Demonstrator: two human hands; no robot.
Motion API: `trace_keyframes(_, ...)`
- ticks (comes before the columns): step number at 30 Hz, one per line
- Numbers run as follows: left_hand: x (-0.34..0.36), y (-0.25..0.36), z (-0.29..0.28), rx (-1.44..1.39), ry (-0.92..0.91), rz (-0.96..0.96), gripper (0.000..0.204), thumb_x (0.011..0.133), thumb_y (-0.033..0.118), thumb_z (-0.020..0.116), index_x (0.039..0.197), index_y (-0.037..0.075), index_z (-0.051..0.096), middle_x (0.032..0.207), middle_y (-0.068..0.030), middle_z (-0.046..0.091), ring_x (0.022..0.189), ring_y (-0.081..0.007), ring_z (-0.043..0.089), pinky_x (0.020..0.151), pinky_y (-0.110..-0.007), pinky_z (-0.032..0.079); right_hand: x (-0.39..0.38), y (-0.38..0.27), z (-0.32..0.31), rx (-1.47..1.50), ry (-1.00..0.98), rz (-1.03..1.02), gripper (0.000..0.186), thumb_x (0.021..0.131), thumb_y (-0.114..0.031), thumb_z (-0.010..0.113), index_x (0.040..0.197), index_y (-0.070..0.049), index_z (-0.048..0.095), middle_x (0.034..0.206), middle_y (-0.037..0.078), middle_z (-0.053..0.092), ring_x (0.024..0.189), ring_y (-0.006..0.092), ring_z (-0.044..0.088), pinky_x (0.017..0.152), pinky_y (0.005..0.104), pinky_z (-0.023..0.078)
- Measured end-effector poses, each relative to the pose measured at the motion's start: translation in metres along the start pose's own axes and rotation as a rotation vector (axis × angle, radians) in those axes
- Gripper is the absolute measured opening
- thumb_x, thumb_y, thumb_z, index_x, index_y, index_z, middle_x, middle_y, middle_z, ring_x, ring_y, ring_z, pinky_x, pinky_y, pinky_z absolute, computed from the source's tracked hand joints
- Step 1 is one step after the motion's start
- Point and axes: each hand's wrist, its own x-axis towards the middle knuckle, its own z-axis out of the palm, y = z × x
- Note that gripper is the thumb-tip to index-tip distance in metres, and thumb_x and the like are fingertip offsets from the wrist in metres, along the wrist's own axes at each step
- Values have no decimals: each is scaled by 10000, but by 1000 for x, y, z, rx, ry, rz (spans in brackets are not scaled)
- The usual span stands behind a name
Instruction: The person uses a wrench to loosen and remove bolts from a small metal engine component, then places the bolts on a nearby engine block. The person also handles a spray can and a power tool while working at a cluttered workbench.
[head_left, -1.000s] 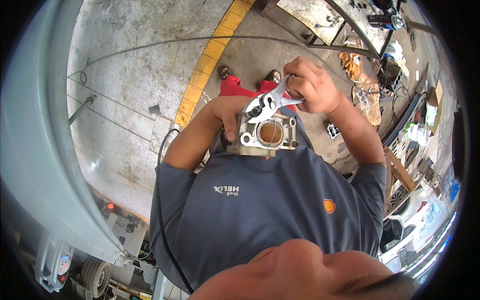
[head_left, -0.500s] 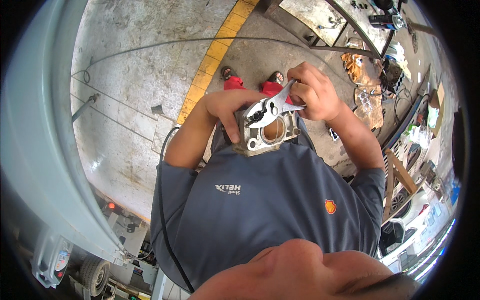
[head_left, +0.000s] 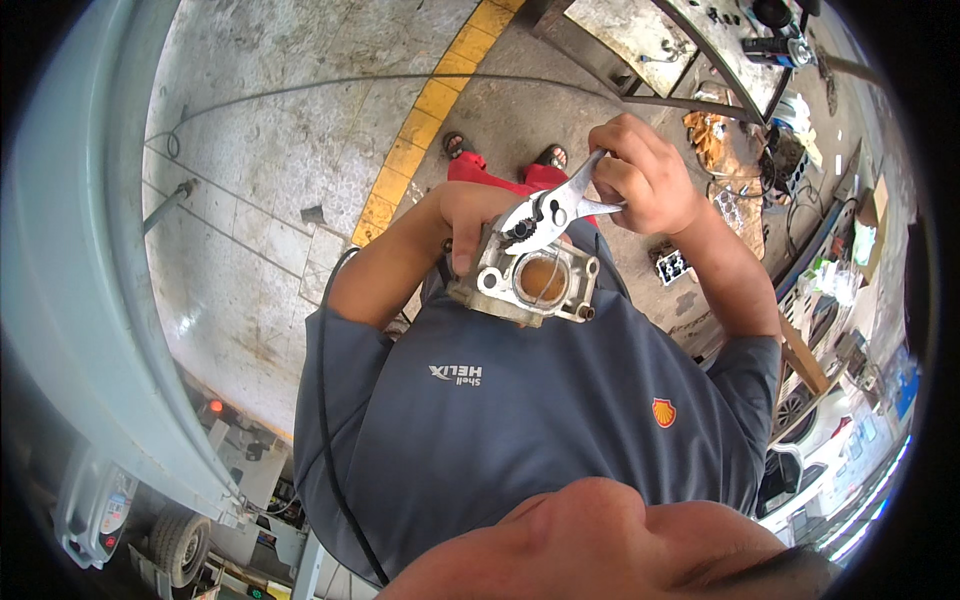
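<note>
Held in front of the dark grey shirt is a squarish aluminium housing [head_left: 480,288] with a round bore and corner holes. My left hand [head_left: 465,220] is closed on its left side, thumb along the front, other fingers partly hidden. My right hand [head_left: 645,175] grips silver slip-joint pliers [head_left: 550,215] by the handles. The toothed jaws sit over a small dark round piece at the housing’s upper left corner; whether they are clamped tight on it I cannot tell.
A pale vehicle panel [head_left: 85,250] curves along the left. A yellow floor strip [head_left: 435,95] runs beyond me. At upper right stands a metal table [head_left: 640,40]; near it lie an orange cloth [head_left: 705,130] and a small metal part [head_left: 672,265]. A black cable [head_left: 325,430] hangs at my left side.
Compared with half a second ago, my right hand and the plier handles have moved up and to the right. The housing has turned slightly, its right end now lower.
</note>
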Motion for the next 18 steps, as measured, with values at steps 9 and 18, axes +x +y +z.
trace_keyframes(9, 7, -8, 1, -31, 28, -95, 1287, 343, 236, 1049, 1439, -158, 501, 1361, -179, 658, 1246, -226, 620, 1074, -323, 462, 19, 12, -11, 22, -22, -105, 310, 760, -168, 682, 1021, -42, 573, 1037, 148, 637, 800, 303, 633, 635, 402, 539)
trace_keyframes(18, 18, -33, -9, -227, -154, 54, 1248, 393, 152, 1018, 1462, -174, 463, 1369, -264, 634, 1239, -359, 640, 1036, -417, 505, 35, 35, -16, 18, -34, -273, 369, 710, -193, 707, 1011, -35, 562, 1046, 159, 640, 826, 318, 644, 661, 422, 554)
